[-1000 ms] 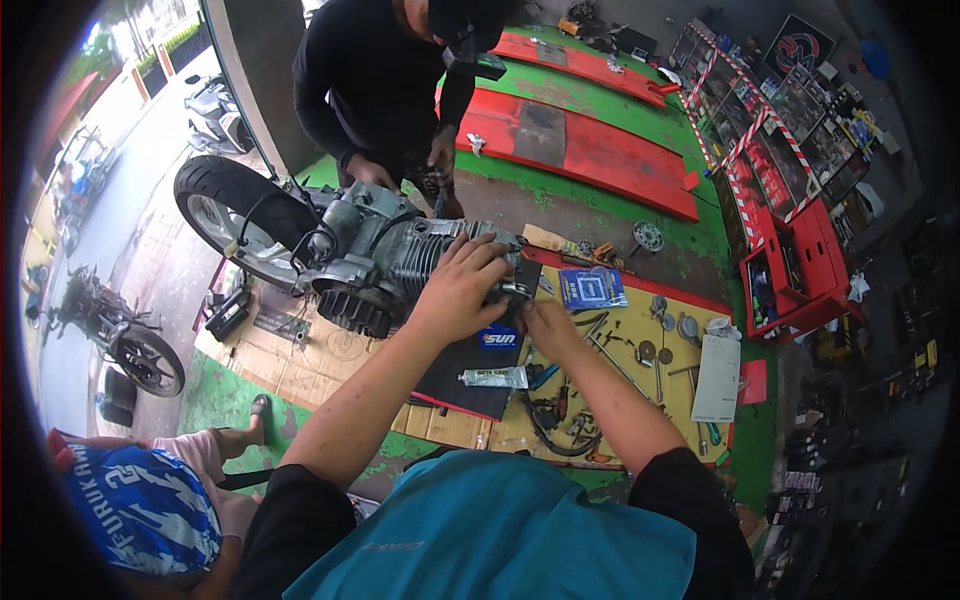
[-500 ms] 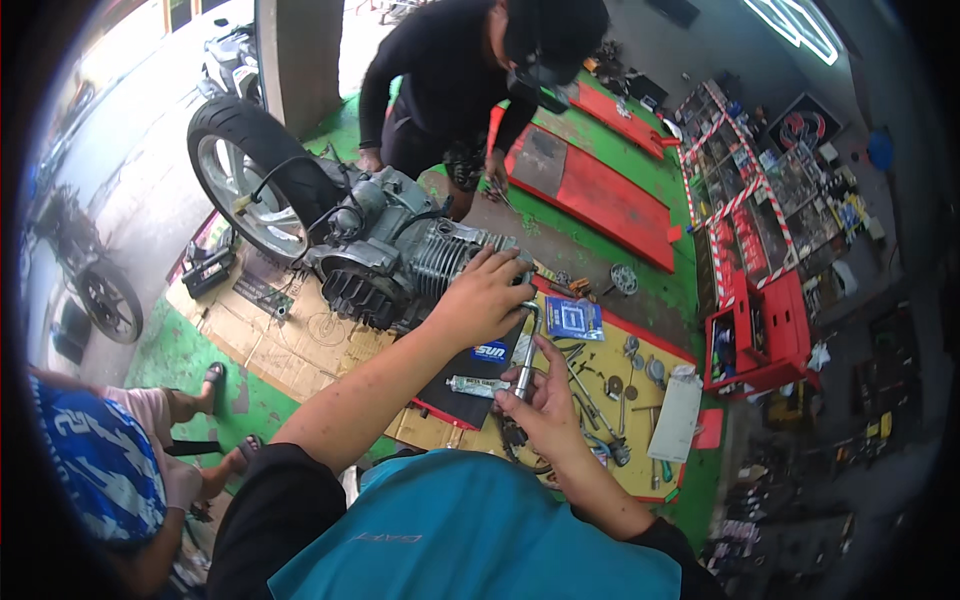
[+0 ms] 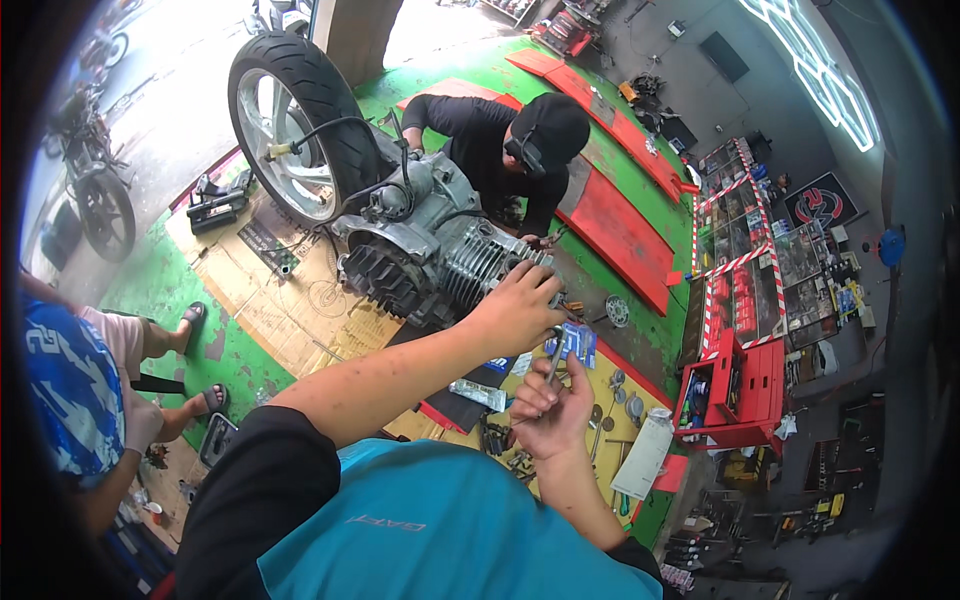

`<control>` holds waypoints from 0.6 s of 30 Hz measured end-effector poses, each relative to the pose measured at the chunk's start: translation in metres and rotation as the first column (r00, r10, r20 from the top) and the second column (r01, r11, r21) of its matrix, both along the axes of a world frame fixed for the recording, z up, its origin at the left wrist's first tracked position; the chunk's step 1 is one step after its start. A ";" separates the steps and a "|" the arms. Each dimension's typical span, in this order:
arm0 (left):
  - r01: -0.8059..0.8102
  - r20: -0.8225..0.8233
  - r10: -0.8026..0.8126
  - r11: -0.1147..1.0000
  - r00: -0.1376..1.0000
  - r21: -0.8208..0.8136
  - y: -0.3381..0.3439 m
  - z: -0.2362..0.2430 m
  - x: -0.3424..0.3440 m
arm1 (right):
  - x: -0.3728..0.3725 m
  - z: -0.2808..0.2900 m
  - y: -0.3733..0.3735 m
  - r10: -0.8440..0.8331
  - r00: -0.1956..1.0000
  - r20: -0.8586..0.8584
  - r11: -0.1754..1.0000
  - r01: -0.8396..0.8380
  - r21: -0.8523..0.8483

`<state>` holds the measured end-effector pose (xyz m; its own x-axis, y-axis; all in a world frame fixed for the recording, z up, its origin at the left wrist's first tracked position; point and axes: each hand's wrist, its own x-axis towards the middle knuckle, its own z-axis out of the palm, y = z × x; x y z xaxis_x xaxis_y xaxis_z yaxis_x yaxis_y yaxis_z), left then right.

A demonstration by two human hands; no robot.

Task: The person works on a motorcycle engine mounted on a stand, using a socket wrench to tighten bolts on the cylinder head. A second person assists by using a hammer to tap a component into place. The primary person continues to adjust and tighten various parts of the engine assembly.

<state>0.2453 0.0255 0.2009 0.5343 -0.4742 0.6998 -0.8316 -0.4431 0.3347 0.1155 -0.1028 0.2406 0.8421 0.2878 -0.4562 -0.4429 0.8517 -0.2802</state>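
My left hand (image 3: 515,310) grips the outer end of the finned engine cylinder (image 3: 475,262), its fingers curled over it. Below it, my right hand (image 3: 550,410) is closed round an L-shaped metal wrench (image 3: 555,365), which reaches up toward the cylinder's end. The engine casing (image 3: 425,195) has a black cooling fan (image 3: 385,280) on the near side and a wheel with a black tyre (image 3: 340,115) at its far left. Beneath my arms lie a white tube (image 3: 478,393) and a blue packet (image 3: 580,345).
A co-worker in black (image 3: 470,130) bends behind the engine. A person in a blue patterned top (image 3: 70,385) is at the lower left. Cardboard (image 3: 210,255) bears tools. Red ramps (image 3: 625,240) lie behind, a red tool cabinet (image 3: 760,380) at the right, parked motorcycles (image 3: 95,180) outside.
My right hand has drawn back from the cylinder's end, with the wrench coming into sight in it. The co-worker has bent much lower. The view has shifted.
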 end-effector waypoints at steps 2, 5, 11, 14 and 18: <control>0.016 -0.001 -0.016 1.000 1.000 0.001 0.000 -0.001 0.000 | -0.001 0.008 0.003 -0.033 0.998 -0.060 0.999 0.035 0.033; 0.010 0.017 -0.011 0.999 1.000 0.046 -0.001 -0.006 0.002 | 0.002 0.030 0.010 -0.118 0.979 -0.164 0.988 0.133 0.084; -0.004 0.059 -0.004 0.992 0.998 0.130 0.001 -0.002 0.004 | 0.015 0.065 0.024 -0.269 0.944 -0.191 0.935 0.303 0.182; 0.027 0.007 -0.028 0.986 1.000 0.163 0.001 0.004 0.005 | 0.005 0.044 0.013 -0.215 0.976 -0.035 0.951 0.217 0.221; 0.014 -0.002 -0.013 0.988 1.000 0.152 -0.001 0.004 0.003 | -0.007 0.028 0.002 -0.132 0.989 0.059 0.983 0.123 0.139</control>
<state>0.2482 0.0241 0.2053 0.5281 -0.5821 0.6183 -0.8375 -0.4777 0.2655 0.1081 -0.1005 0.2682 0.9035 0.2311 -0.3608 -0.3121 0.9319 -0.1846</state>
